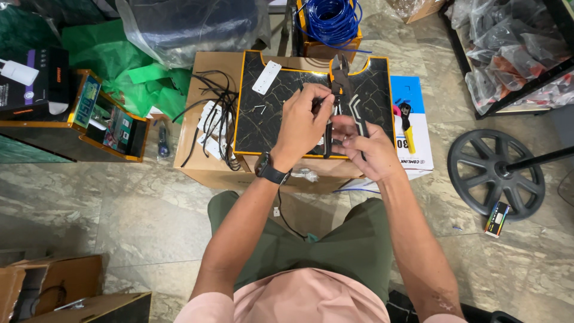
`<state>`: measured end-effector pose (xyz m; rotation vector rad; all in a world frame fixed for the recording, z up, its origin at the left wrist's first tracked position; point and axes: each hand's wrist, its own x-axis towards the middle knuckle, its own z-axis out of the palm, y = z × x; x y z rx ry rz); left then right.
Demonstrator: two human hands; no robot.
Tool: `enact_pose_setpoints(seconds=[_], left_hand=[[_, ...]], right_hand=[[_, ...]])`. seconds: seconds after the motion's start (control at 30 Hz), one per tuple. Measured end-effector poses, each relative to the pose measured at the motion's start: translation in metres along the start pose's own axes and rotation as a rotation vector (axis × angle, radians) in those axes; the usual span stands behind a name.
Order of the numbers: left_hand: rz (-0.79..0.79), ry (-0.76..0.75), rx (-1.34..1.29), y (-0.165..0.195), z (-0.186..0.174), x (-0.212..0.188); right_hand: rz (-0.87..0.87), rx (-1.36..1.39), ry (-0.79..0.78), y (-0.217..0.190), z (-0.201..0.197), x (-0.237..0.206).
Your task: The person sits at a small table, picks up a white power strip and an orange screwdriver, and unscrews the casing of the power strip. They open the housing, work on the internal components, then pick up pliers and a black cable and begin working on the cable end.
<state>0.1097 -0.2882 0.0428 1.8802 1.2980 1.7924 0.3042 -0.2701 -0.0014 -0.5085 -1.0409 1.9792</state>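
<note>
My left hand [305, 122] and my right hand [365, 146] meet over a black marble-patterned board [263, 128] with an orange rim, which lies on a cardboard box [206, 170]. The left hand pinches something small and thin near the jaws of black pliers [342, 75]; I cannot tell what it is. The right hand grips the pliers' black handles. A white rectangular strip [266, 77] lies on the board's far left. A bundle of black cables [218, 110] drapes over the box's left side.
A coil of blue wire [330, 21] sits beyond the box. A white and blue carton [412, 128] with a small tool lies right of the board. A black round fan base [495, 170] stands on the floor at right. Boxes, green plastic and clear bags lie at left.
</note>
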Motion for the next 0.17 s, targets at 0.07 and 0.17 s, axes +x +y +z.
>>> enact_pose_setpoints(seconds=[0.07, 0.17], left_hand=[[-0.003, -0.002, -0.002, -0.001, 0.000, 0.000], [-0.013, -0.007, 0.001, -0.001, 0.000, -0.002]], right_hand=[[-0.013, -0.050, 0.025, 0.005, -0.007, 0.001], [-0.039, -0.125, 0.040, 0.016, -0.019, 0.002]])
